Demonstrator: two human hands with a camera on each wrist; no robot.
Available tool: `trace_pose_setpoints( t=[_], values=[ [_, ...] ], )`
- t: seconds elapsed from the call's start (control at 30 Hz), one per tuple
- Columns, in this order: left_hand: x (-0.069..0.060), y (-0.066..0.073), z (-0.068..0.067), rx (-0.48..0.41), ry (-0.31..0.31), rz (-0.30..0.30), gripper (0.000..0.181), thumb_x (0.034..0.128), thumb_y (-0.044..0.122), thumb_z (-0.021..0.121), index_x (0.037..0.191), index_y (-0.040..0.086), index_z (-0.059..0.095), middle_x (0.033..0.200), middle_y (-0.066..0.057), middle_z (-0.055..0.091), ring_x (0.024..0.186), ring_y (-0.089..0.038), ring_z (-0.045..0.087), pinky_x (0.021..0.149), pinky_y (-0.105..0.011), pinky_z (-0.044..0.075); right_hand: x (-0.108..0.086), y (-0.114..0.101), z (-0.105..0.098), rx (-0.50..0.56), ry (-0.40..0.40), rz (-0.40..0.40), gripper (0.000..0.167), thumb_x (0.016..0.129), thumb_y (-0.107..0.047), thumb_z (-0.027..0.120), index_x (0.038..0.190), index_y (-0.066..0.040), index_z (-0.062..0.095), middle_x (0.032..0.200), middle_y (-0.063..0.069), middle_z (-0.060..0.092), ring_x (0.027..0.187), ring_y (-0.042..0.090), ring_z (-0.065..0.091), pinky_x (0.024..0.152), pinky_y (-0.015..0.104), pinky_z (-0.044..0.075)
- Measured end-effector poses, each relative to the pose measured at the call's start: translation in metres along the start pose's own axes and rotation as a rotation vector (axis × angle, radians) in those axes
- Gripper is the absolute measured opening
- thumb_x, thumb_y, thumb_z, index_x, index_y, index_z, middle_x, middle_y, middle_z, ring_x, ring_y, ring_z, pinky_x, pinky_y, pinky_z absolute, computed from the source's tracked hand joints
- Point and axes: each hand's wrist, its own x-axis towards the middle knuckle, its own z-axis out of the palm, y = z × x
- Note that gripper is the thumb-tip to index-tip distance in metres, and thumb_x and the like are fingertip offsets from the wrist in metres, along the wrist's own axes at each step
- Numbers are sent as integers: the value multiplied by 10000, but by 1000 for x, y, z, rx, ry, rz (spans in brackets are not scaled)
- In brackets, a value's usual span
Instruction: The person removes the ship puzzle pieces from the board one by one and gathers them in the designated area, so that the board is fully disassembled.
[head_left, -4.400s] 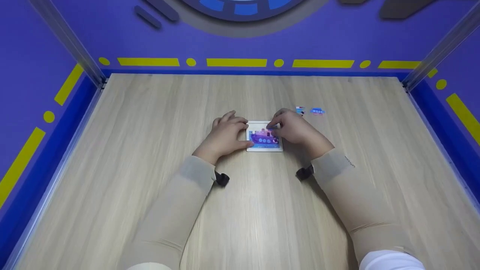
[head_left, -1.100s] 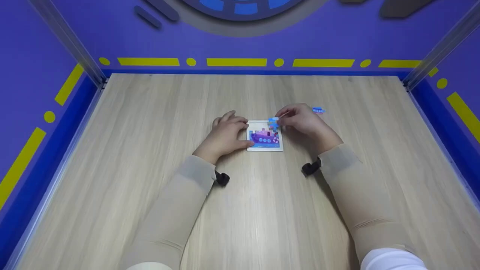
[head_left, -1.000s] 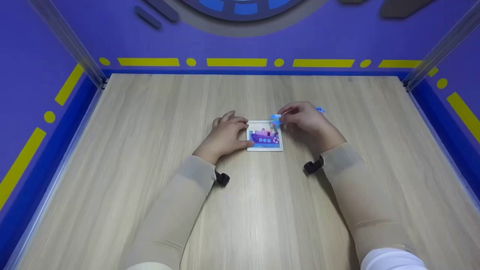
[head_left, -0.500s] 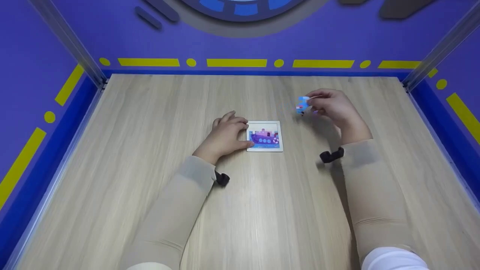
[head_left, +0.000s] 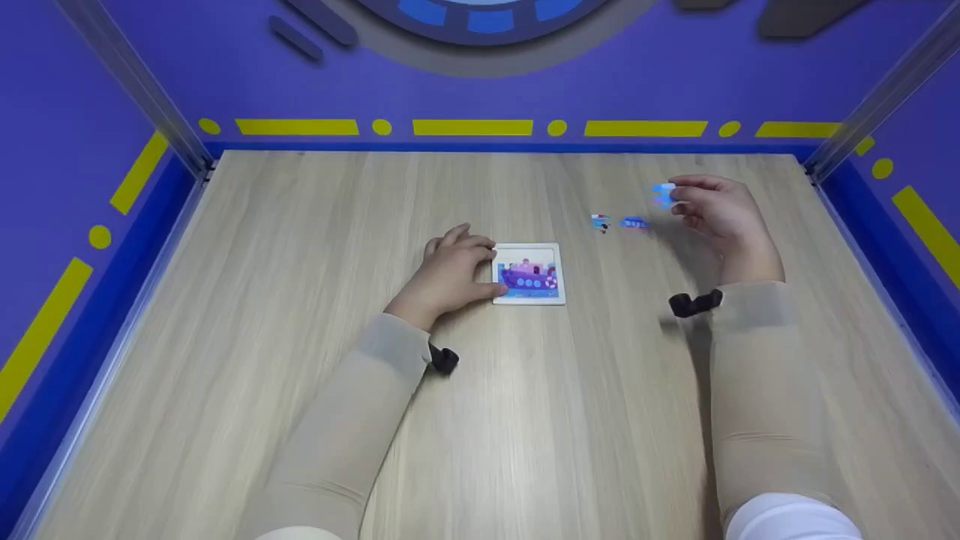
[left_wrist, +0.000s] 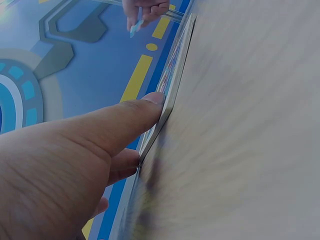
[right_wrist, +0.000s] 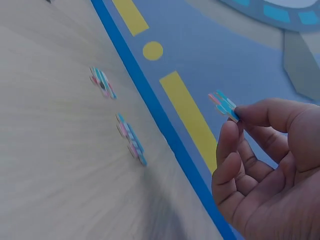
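A person's two hands are at work on the bench [head_left: 322,225], around a puzzle board [head_left: 545,255] that lies flat near its middle. The board has a pale rim and shows a purple ship; its far strip is bare and pale.

The left hand [head_left: 448,276] lies at the board's left side with fingers spread and relaxed. Its thumb [left_wrist: 137,117] rests on the near left part, covering a little of the picture, and its fingertips touch the far left corner.

The right hand [head_left: 726,216], well apart to the far right, pinches a blue puzzle piece [head_left: 663,196] between thumb and forefinger, raised off the bench; the other fingers are curled loosely.

Between the board and the right hand lie two more pieces, in the way of a straight line across: a striped piece [head_left: 600,222] to the left and a blue boat-like piece [head_left: 635,223] just beside it, apart from each other.

Black wrist cameras [head_left: 444,361] jut inward from both beige sleeves [head_left: 352,405]. A purple wall [head_left: 247,75] with yellow dashes closes the far side, and similar walls run along left and right, with metal posts [head_left: 139,82] at the far corners.
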Motion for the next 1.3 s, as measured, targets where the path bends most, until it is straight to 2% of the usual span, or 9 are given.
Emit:
trace_pose_setpoints(
  t=[0.17,0.3,0.4,0.53,0.6,0.8,0.93,1.1,1.3],
  values=[
    [0,1,0,1,2,0,687,1012,546,830,1539,124,707,1721,5,571,1777,-349,210,1408,-654,173,1,6,-10,14,36,18,160,1091,-184,762,1188,-261,862,1222,-107,727,875,87,743,763,198,566],
    [0,1,0,5,3,0,690,1009,548,831,1538,122,707,1719,4,573,1776,-348,213,1405,-659,174,4,11,-13,-44,81,28,165,1085,-182,765,1145,-292,872,1110,-145,772,831,72,730,742,200,567],
    [0,0,1,8,3,0,691,1008,552,831,1535,123,708,1718,4,573,1776,-348,213,1405,-659,175,6,14,-13,-148,107,27,190,1092,-212,753,1258,-234,845,1013,-189,779,817,57,721,739,199,565],
    [0,0,0,14,5,4,688,1010,557,826,1533,125,710,1720,6,570,1774,-350,219,1403,-658,184,8,17,-13,-271,117,47,388,1103,-257,739,1466,-120,745,1003,-212,752,818,57,700,755,214,563],
    [0,-1,0,18,5,6,689,1012,560,823,1535,127,708,1723,7,567,1773,-353,222,1403,-658,188,8,18,-13,-304,107,65,439,1109,-271,732,1510,-94,713,1012,-207,749,818,58,685,776,221,574],
    [1,-1,-1,25,2,5,691,1017,562,819,1542,129,704,1727,9,565,1773,-357,220,1404,-657,187,11,19,-11,-330,61,95,451,1109,-229,722,1522,-50,693,996,-190,767,772,46,657,785,218,580],
    [1,0,-1,19,0,2,683,1019,556,818,1539,129,706,1723,9,568,1775,-354,216,1407,-648,184,11,19,-9,-345,60,114,460,1114,-226,713,1536,-45,686,1075,-152,764,815,54,653,804,217,583],
    [1,0,0,13,4,-1,681,1016,550,823,1536,127,709,1719,8,572,1773,-349,223,1409,-644,185,10,21,-7,-402,76,129,451,1133,-228,686,1547,-51,681,1293,-17,698,880,81,652,855,224,600],
    [1,1,0,9,9,-2,681,1011,548,829,1530,122,714,1712,4,580,1771,-353,230,1407,-647,189,11,23,-6,-454,107,130,448,1128,-216,689,1543,-47,692,1362,64,684,841,97,654,848,234,606]
  ],
)
